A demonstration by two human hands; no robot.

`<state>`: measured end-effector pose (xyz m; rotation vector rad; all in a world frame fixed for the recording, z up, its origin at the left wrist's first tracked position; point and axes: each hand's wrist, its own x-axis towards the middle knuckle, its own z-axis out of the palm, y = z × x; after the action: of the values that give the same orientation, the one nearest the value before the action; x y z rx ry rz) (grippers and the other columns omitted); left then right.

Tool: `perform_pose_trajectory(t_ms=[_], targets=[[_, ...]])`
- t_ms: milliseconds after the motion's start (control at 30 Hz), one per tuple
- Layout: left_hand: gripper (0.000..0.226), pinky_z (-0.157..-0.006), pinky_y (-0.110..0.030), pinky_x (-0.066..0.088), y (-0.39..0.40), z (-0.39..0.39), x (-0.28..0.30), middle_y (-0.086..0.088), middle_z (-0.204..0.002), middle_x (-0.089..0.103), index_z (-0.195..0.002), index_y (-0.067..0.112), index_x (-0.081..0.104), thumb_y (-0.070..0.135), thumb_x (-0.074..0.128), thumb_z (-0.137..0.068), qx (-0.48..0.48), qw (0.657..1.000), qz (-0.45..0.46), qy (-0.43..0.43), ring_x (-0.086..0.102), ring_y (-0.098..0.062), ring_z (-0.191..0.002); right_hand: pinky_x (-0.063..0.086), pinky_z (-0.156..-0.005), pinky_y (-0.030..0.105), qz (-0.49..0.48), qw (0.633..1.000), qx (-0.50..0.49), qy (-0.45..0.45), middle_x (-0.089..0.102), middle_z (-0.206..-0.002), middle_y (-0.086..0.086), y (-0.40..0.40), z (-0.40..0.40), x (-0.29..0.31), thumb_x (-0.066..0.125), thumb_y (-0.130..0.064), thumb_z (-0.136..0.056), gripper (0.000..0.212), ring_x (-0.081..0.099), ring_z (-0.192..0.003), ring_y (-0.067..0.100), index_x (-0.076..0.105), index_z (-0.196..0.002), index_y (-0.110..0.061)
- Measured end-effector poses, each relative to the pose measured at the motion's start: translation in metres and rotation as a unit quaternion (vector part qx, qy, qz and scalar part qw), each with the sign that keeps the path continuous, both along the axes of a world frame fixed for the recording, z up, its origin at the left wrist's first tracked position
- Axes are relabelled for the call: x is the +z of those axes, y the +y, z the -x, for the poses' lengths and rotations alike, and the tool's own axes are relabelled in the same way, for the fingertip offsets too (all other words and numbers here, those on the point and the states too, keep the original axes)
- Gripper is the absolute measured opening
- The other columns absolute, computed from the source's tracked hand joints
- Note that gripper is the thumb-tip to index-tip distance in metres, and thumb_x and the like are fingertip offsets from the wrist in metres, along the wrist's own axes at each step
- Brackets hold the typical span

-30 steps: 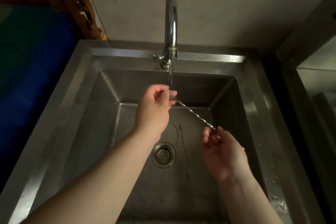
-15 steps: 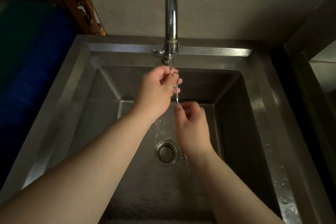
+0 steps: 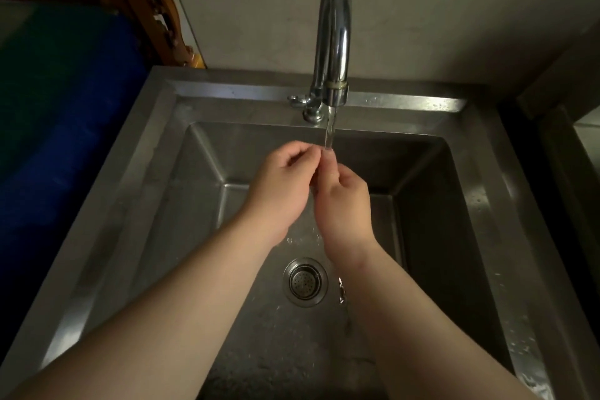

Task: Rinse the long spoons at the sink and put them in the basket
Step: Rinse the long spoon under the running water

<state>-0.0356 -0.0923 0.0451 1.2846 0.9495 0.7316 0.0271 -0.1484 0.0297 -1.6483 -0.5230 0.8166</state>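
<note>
1. Left hand point(image 3: 279, 191) and right hand point(image 3: 344, 201) touch, fingers pinched together under the thin water stream point(image 3: 329, 133).
2. Held spoon hidden; can't confirm the grip.
3. Another thin metal long spoon point(image 3: 342, 295) lies in the stainless steel sink point(image 3: 201, 172), beside the round drain strainer point(image 3: 305, 281).

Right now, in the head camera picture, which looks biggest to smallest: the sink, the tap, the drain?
1. Sink, biggest.
2. Tap.
3. Drain, smallest.

glossy chrome tap point(image 3: 334, 26), dull brushed-steel sink point(image 3: 181, 153), wet
</note>
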Motion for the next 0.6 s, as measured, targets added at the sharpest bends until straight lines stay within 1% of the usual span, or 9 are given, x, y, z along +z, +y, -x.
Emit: perform_pose_trajectory(t_ms=[67,100,167,233,300,400,467,533,600], targets=[[0.022,-0.089,-0.036,0.054,-0.003,-0.003,-0.001,0.002,-0.094,0.074,-0.086,0.026,0.071,0.013,0.056,-0.095,0.005,1.000,0.013,-0.005,0.068,-0.014,-0.094,0.044,-0.055,0.034,0.009,1.000,-0.010,-0.006,0.064,-0.055,-0.012,0.000,-0.001,-0.002,0.045,-0.041,-0.098,0.040,0.056,-0.052,0.003,0.067,-0.070,-0.022],[0.022,-0.091,-0.034,0.054,-0.004,-0.004,-0.001,0.000,-0.097,0.073,-0.089,0.025,0.071,0.011,0.055,-0.095,0.007,1.000,0.018,-0.009,0.068,-0.015,-0.097,0.049,-0.057,0.034,0.007,1.000,-0.011,-0.001,0.068,-0.060,-0.011,0.001,-0.001,-0.002,0.046,-0.036,-0.098,0.035,0.061,-0.056,0.003,0.069,-0.075,-0.022],[0.021,-0.085,-0.030,0.054,-0.004,-0.006,0.000,0.000,-0.095,0.073,-0.090,0.023,0.070,0.010,0.055,-0.096,0.018,0.999,0.038,-0.024,0.070,-0.013,-0.094,0.056,-0.069,0.034,0.004,1.000,-0.009,0.007,0.075,-0.076,-0.011,0.002,-0.002,-0.001,0.047,-0.032,-0.097,0.029,0.070,-0.072,0.004,0.072,-0.089,-0.022],[0.020,-0.071,-0.024,0.054,-0.003,-0.007,0.000,0.003,-0.086,0.075,-0.088,0.023,0.071,0.012,0.055,-0.096,0.028,0.996,0.070,-0.049,0.071,-0.010,-0.084,0.057,-0.072,0.035,0.002,1.000,-0.016,0.000,0.076,-0.079,-0.011,0.002,-0.004,-0.001,0.047,-0.035,-0.097,0.031,0.071,-0.075,0.006,0.074,-0.088,-0.022],[0.022,-0.063,-0.019,0.053,-0.004,-0.006,0.000,0.005,-0.080,0.076,-0.086,0.023,0.071,0.014,0.054,-0.097,0.031,0.992,0.101,-0.071,0.072,-0.008,-0.077,0.058,-0.068,0.035,-0.001,1.000,-0.017,-0.009,0.076,-0.075,-0.005,0.002,-0.004,0.001,0.046,-0.043,-0.098,0.039,0.072,-0.072,0.008,0.073,-0.083,-0.021],[0.024,-0.068,-0.021,0.054,-0.007,-0.006,-0.004,0.005,-0.088,0.078,-0.089,0.025,0.074,0.017,0.053,-0.098,0.025,0.988,0.132,-0.081,0.073,-0.010,-0.086,0.053,-0.060,0.033,0.005,1.000,-0.006,-0.018,0.071,-0.066,-0.005,0.002,-0.005,0.003,0.045,-0.038,-0.099,0.038,0.065,-0.061,0.006,0.070,-0.078,-0.020],[0.023,-0.070,-0.021,0.055,-0.009,-0.007,-0.006,0.002,-0.091,0.078,-0.089,0.024,0.075,0.016,0.055,-0.097,0.021,0.986,0.139,-0.095,0.073,-0.011,-0.088,0.051,-0.063,0.032,0.005,1.000,0.001,-0.017,0.070,-0.068,-0.008,0.001,-0.007,0.004,0.045,-0.030,-0.097,0.031,0.063,-0.064,0.004,0.070,-0.082,-0.022],[0.020,-0.069,-0.021,0.055,-0.009,-0.008,-0.007,0.002,-0.087,0.077,-0.087,0.021,0.074,0.015,0.057,-0.096,0.023,0.986,0.132,-0.094,0.072,-0.011,-0.084,0.052,-0.066,0.029,0.004,1.000,0.022,-0.020,0.071,-0.071,-0.011,-0.003,-0.009,0.004,0.044,-0.029,-0.097,0.029,0.064,-0.068,0.001,0.071,-0.085,-0.025],[0.019,-0.072,-0.023,0.054,-0.008,-0.012,-0.008,0.002,-0.082,0.075,-0.085,0.018,0.073,0.016,0.058,-0.096,0.031,0.989,0.119,-0.083,0.070,-0.010,-0.081,0.044,-0.054,0.026,0.013,0.998,0.036,-0.046,0.065,-0.058,-0.013,-0.008,-0.010,0.003,0.047,-0.028,-0.097,0.031,0.055,-0.053,-0.001,0.066,-0.073,-0.025]])
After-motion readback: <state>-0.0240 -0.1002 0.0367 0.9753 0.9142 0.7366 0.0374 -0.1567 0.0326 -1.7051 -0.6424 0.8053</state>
